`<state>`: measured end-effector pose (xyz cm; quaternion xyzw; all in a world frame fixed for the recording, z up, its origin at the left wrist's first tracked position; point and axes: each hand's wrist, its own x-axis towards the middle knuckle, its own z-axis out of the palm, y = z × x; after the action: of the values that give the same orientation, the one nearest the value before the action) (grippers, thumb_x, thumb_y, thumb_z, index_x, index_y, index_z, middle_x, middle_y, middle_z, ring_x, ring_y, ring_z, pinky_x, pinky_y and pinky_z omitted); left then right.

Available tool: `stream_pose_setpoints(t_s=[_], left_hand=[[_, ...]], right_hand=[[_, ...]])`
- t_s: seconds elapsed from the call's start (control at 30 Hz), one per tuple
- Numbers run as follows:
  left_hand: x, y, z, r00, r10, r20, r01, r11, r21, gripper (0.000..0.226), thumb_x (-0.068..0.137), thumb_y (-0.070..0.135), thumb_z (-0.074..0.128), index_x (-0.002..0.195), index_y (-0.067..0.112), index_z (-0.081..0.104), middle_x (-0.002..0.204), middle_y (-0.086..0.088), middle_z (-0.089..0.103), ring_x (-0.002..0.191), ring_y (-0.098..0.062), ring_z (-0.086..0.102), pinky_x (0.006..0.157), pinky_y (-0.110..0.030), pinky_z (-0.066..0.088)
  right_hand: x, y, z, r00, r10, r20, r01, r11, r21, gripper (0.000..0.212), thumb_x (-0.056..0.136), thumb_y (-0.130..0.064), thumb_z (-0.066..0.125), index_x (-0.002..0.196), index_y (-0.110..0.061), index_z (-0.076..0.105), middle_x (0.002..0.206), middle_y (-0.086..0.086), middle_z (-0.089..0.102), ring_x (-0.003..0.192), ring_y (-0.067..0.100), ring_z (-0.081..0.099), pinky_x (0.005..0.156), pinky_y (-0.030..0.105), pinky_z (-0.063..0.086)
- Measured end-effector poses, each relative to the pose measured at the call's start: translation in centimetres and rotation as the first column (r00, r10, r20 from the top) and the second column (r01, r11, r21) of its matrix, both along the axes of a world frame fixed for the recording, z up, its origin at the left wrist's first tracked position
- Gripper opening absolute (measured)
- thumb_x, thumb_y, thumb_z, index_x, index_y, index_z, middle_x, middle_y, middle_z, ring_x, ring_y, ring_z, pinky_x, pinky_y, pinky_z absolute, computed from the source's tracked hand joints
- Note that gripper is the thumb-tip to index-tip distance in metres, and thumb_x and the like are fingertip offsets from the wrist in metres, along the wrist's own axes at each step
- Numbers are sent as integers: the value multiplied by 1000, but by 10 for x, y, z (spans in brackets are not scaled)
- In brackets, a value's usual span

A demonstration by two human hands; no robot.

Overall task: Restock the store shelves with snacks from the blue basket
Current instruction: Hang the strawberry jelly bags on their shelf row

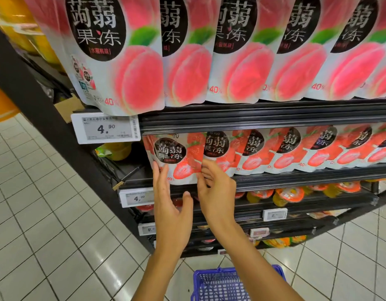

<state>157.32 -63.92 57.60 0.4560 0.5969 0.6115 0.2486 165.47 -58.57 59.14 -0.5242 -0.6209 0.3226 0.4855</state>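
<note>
Standing at the left end of the middle shelf (pixel 274 178), the strawberry pouch (pixel 176 156) fronts its row, with its lower edge at the shelf lip. The left hand (pixel 170 205) lies open, straight fingers against the pouch's left edge. The right hand (pixel 218 192) curls its fingers on the right edge, apparently pinching it. Released off balance, the soft pouch could tip forward over the lip, toward the blue basket (pixel 220 283) on the floor below.

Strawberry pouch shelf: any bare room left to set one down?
One patch: dark shelf floor left of the leftmost red-and-white strawberry jelly pouch, bordered by the black slanted upright and yellow-green packets behind. Rightward, strawberry pouches overlap edge to edge; no gap.
</note>
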Motion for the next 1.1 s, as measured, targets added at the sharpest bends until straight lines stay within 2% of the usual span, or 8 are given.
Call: stream_pose_setpoints(t_s=[0.1, 0.2, 0.33, 0.67, 0.8, 0.87, 0.93, 1.1], left_hand=[[0, -1, 2, 1000, 2, -4, -2, 1000, -18, 83, 92, -5, 57, 145, 47, 21, 157, 36, 3, 148, -2, 17, 118, -37, 32], [2, 1, 3, 1000, 20, -18, -21, 999, -30, 80, 92, -4, 57, 147, 42, 21, 155, 37, 3, 148, -4, 18, 118, -43, 32], [3, 1, 3, 1000, 21, 14, -20, 1000, -23, 79, 92, -7, 56, 146, 41, 22, 157, 34, 3, 148, -5, 18, 118, -45, 32], [7, 0, 3, 1000, 12, 28, -11, 1000, -19, 80, 91, -9, 55, 145, 41, 23, 161, 27, 3, 148, -5, 20, 118, -43, 32], [12, -1, 6, 997, 71, 18, -70, 997, -39, 76, 92, -6, 56, 144, 41, 28, 159, 31, 4, 146, -1, 23, 116, -42, 36], [16, -3, 8, 994, 109, -18, -109, 994, -14, 73, 90, -7, 57, 143, 38, 33, 157, 30, 9, 145, -3, 26, 115, -45, 37], [22, -4, 10, 991, 124, -51, -124, 992, 0, 71, 89, -5, 58, 135, 45, 38, 151, 28, 20, 138, -10, 39, 108, -45, 44], [39, 4, 8, 981, -14, -192, 6, 999, -43, 63, 88, 0, 58, 131, 44, 44, 133, 28, 34, 124, -9, 43, 95, -31, 48]], right_hand=[[9, 0, -6, 999, -22, 47, 25, 997, -70, 26, 89, -2, 67, 108, -18, 71, 86, -16, 67, 84, -5, 65, 83, 16, 54], [9, 1, -8, 974, -46, 223, 59, 997, -51, 21, 91, -9, 66, 108, -19, 72, 91, -7, 71, 82, 1, 61, 75, 12, 49], [2, 3, -6, 870, -147, 470, 158, 987, 16, 22, 91, -29, 65, 112, -36, 68, 97, -12, 72, 93, 11, 63, 68, 30, 46], [6, 3, -16, 899, -161, 407, 178, 984, -5, 20, 92, -32, 64, 111, -36, 66, 94, -20, 74, 71, 12, 70, 61, 30, 51], [16, -1, -15, 920, -210, 330, 210, 977, 37, 15, 90, -32, 68, 103, -39, 68, 77, -19, 72, 61, 2, 63, 55, 26, 47], [25, -3, -15, 923, -313, 222, 298, 949, 101, 16, 89, -31, 69, 100, -42, 65, 64, -12, 67, 54, 4, 59, 50, 22, 42], [37, -1, -15, 915, -386, 116, 375, 921, 103, 20, 90, -33, 66, 102, -45, 56, 69, -13, 64, 54, 6, 58, 50, 22, 42], [52, 12, -21, 904, -408, 128, 414, 910, -26, 10, 94, -41, 60, 101, -35, 61, 64, -21, 61, 58, 1, 58, 55, 29, 46]])
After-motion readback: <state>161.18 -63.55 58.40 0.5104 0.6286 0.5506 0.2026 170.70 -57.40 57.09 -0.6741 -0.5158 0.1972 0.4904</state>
